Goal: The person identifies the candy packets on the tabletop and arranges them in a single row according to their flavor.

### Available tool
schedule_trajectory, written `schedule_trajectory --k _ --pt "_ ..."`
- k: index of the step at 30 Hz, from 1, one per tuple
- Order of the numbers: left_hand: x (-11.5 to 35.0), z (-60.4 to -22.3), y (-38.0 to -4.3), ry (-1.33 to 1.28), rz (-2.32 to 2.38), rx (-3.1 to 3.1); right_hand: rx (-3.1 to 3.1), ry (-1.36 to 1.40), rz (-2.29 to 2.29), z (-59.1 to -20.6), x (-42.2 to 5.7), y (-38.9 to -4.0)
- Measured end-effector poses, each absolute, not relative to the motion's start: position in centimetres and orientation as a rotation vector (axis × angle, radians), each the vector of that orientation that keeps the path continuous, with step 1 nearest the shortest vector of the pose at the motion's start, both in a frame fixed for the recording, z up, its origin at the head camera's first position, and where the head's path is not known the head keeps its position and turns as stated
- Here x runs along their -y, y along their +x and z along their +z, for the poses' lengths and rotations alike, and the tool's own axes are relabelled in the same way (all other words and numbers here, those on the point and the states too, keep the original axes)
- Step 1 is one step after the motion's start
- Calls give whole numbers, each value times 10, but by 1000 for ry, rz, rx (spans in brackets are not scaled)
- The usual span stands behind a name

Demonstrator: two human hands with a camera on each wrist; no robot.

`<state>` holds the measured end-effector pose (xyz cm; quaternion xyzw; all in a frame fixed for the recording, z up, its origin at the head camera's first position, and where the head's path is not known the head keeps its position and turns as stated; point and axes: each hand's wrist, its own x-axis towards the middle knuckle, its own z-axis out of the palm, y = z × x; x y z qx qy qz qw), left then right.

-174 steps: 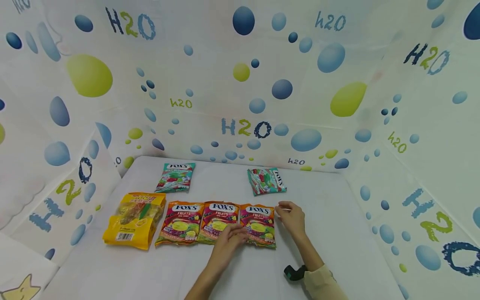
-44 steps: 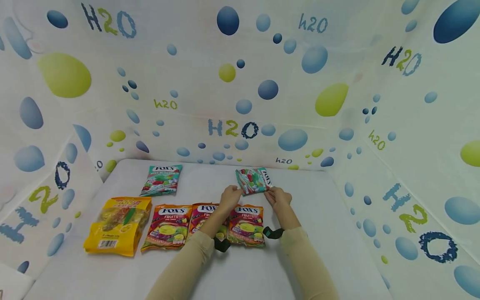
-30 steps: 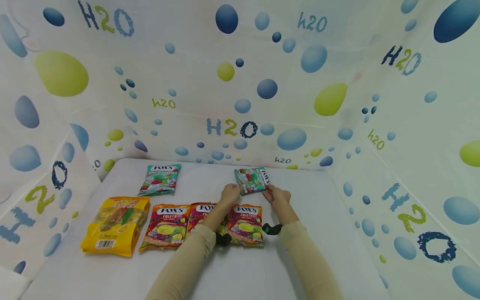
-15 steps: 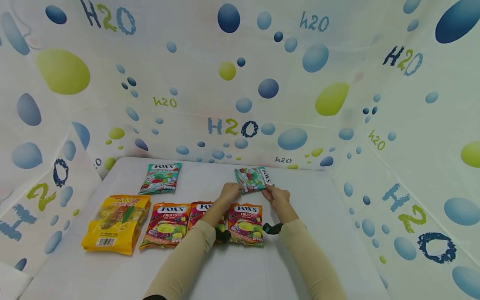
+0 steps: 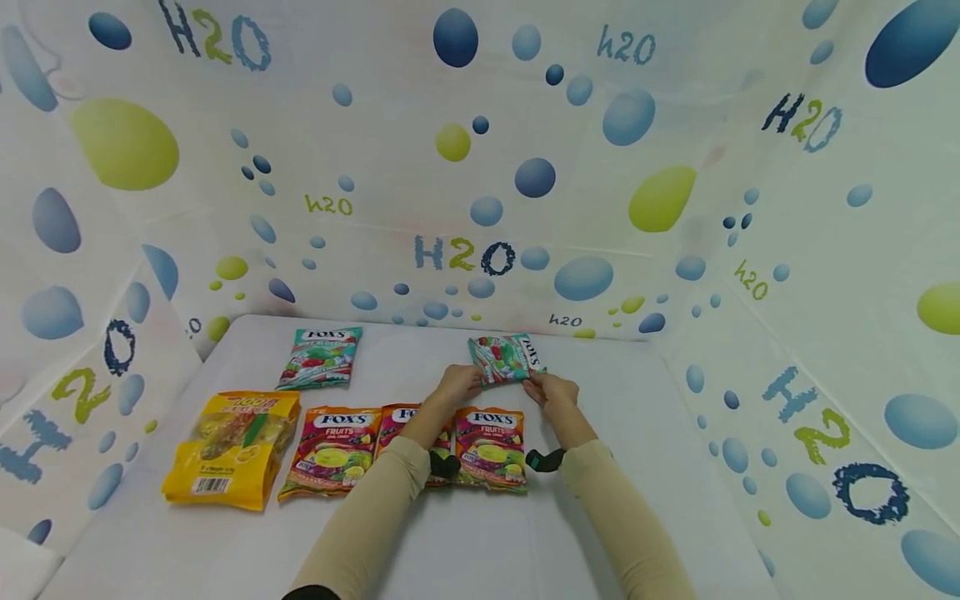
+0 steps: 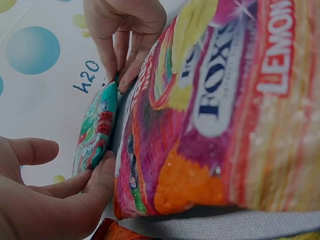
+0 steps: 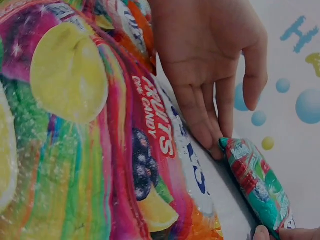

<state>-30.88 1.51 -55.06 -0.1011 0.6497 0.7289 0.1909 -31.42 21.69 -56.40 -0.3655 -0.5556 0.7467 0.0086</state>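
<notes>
At the back of the table lies a teal Fox's candy bag [image 5: 501,358], turned so its brand name is at the right end. My left hand [image 5: 461,385] touches its near left edge with extended fingers, the thumb [image 6: 37,151] held apart from the bag. At the near right corner, my right hand [image 5: 557,395] pinches the bag's edge between thumb and fingers. Nearer me, three red-and-orange Fox's fruit candy bags stand in a row: a left one [image 5: 333,450], a middle one [image 5: 390,425] partly hidden by my left arm, and a right one [image 5: 491,450].
A large yellow bag [image 5: 232,450] lies at the left of the row. Behind it is another teal Fox's bag [image 5: 321,358]. The white table [image 5: 637,417] meets a patterned backdrop [image 5: 450,192] at the back and sides.
Both hands have gone from the fruit candy bags to the right-hand teal bag at the back. Over the last second they barely move there. The head view has shifted slightly to the right.
</notes>
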Motion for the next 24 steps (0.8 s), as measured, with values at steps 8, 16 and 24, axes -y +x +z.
schedule_trajectory --k 8,16,24 --pt "-15 -554 -310 -322 2153 -1694 1739 -904 2442 -570 -214 -310" --pt "-14 -555 -308 -283 2210 -1620 1740 -693 2512 -579 -213 -310" --pt "-13 -558 -308 -275 2373 -1471 1616 -652 2614 -583 -215 -311"
